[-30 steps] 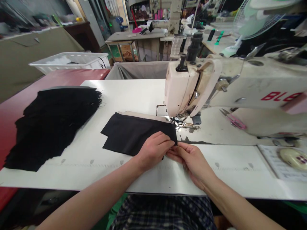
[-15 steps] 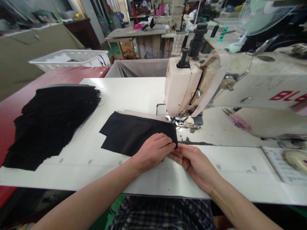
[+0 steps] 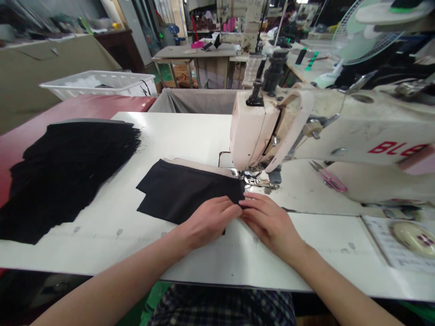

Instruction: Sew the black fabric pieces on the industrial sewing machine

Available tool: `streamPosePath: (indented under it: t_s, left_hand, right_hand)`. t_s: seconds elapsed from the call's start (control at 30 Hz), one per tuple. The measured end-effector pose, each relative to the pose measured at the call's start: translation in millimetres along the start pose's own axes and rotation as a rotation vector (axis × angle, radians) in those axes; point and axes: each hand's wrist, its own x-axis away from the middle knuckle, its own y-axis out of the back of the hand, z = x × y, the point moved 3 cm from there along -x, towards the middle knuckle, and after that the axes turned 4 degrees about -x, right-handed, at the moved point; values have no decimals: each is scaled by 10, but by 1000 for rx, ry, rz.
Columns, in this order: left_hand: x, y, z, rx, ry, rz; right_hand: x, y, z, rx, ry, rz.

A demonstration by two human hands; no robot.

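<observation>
A black fabric piece [image 3: 183, 188] with a pale strip [image 3: 200, 166] along its far edge lies flat on the white sewing table [image 3: 176, 129]. Its right end reaches the presser foot of the sewing machine [image 3: 254, 136]. My left hand [image 3: 214, 219] is closed at the fabric's near right corner, thumb and fingers pinching the edge. Beside it, my right hand [image 3: 268, 222] touches the right edge, its fingers stretched out toward the cloth just below the presser foot. The fingertips of both hands nearly meet, and the corner between them is partly hidden.
A heap of black fabric pieces [image 3: 71, 167] lies on the left. Pink-handled thread snips [image 3: 328, 176] rest under the machine arm. Behind the table stand a white plastic basket [image 3: 98, 83] and a grey cloth-lined bin [image 3: 200, 99]. An oval cream object [image 3: 414, 237] sits at right.
My right hand has shifted up along the fabric's right edge, its fingers now straighter and nearer the presser foot. My left hand still grips the corner. The whole view has tilted slightly.
</observation>
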Motion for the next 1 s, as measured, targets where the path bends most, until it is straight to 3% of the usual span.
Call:
streamPosePath:
  t_s: [0.1,0.3,0.57,1.0]
  left_hand:
    - [-66,49,243,0,127,85]
    - [-184,54,534,-198,-37,213]
    - [-286,-30,672,-331,-35,130]
    - [-461,-62,1011,-334,43,102]
  right_hand:
    - [-28,-60,-60,-6,60,129]
    - [32,-69,-84,45,68,145]
    - [-48,-72,-181,-22,-40,110]
    - [-39,-163,-236,258,-131,199]
